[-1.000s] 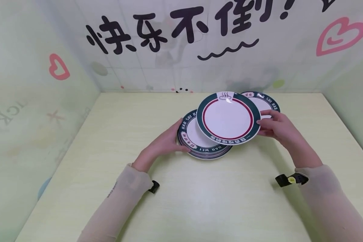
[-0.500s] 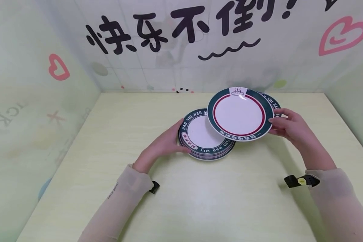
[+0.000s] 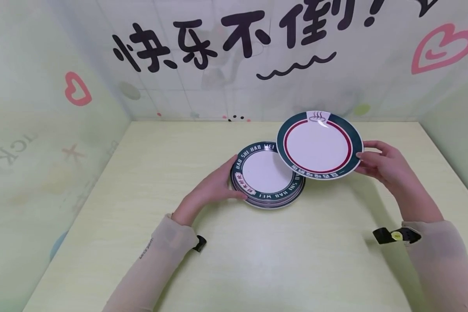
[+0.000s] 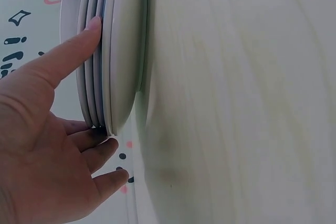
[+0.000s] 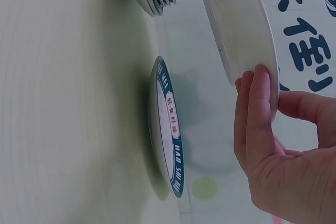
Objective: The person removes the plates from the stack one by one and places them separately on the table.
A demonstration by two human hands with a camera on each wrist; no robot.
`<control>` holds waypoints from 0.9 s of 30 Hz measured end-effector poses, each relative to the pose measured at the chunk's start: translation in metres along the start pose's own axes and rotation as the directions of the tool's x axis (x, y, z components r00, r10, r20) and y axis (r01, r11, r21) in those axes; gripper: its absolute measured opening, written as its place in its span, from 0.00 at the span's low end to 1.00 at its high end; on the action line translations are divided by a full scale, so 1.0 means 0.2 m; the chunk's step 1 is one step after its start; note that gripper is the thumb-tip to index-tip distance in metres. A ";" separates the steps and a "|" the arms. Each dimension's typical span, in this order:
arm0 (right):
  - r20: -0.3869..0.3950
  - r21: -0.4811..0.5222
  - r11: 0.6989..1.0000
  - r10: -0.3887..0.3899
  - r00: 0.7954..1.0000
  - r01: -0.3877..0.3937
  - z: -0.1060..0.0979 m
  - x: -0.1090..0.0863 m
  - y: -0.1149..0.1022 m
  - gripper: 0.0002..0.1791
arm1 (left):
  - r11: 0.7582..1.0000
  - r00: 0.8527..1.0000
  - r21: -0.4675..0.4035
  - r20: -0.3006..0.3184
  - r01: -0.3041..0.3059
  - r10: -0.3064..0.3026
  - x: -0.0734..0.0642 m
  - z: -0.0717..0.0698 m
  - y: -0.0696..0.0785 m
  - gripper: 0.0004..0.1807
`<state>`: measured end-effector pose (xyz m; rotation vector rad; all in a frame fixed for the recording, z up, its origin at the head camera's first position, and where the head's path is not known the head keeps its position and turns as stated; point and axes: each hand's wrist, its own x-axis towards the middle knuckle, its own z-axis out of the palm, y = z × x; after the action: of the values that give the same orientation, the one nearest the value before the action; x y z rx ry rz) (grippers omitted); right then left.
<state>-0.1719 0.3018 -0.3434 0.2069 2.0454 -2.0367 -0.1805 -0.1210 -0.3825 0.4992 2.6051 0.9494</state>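
Sleeves nearest: left sleeve (image 3: 156,260) in front of the plate stack (image 3: 267,171) and to its left, right sleeve (image 3: 440,260) in front and well to its right, black strap (image 3: 384,236) at that cuff. Table (image 3: 242,255) under the stack. Left hand (image 3: 212,185) on the stack's left edge, thumb across the near rims, fingers spread behind, gripping it. Right hand (image 3: 391,171) right of the stack, pinching the lifted plate (image 3: 317,147): thumb on top of the rim, fingers underneath. That plate is up off the table, to the stack's right. Single plate (image 5: 166,124), right of the stack, face up on the table. Wall (image 3: 179,97) behind the stack, black lettering (image 3: 245,32) on it.
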 end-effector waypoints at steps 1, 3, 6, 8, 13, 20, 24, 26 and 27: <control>0.000 0.006 1.000 -0.002 1.000 0.002 0.00 0.00 0.00 0.14 | 1.000 1.000 0.002 0.000 0.000 0.000 0.00 0.00 0.00 0.68; -0.008 0.006 1.000 0.001 1.000 -0.001 -0.01 -0.01 0.00 0.14 | 1.000 1.000 0.002 -0.001 -0.002 0.002 0.00 0.00 0.00 0.68; -0.027 0.003 1.000 0.013 1.000 -0.013 -0.02 -0.01 0.00 0.14 | 1.000 1.000 0.003 -0.002 -0.007 0.007 0.00 0.00 0.00 0.67; -0.040 -0.002 1.000 0.021 0.999 -0.021 -0.03 -0.01 -0.01 0.14 | 1.000 1.000 0.003 -0.001 -0.010 0.010 0.00 0.00 0.00 0.67; -0.064 0.003 0.999 0.035 0.997 -0.034 -0.05 -0.02 -0.01 0.14 | 1.000 1.000 0.009 -0.002 -0.015 0.015 0.00 0.00 0.00 0.67; -0.083 0.007 1.000 0.025 0.996 -0.025 -0.09 -0.03 -0.01 0.15 | 1.000 1.000 0.022 -0.004 -0.022 0.022 0.00 0.00 0.00 0.67; -0.105 -0.023 0.999 0.026 0.994 -0.029 -0.10 -0.04 -0.01 0.19 | 0.999 1.000 0.028 -0.005 -0.018 0.018 0.00 0.00 -0.01 0.67; -0.110 -0.024 0.999 0.024 0.994 -0.027 -0.11 -0.04 0.00 0.20 | 0.999 1.000 0.031 -0.005 -0.018 0.018 0.00 0.00 -0.01 0.67; -0.111 -0.018 1.000 0.023 0.994 -0.025 -0.11 -0.04 0.00 0.21 | 0.999 1.000 0.032 -0.005 -0.017 0.017 0.00 0.00 -0.01 0.67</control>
<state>-0.1657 0.3252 -0.3406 0.3463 2.1150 -2.0327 -0.1813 -0.1220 -0.3847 0.5282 2.6288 0.9169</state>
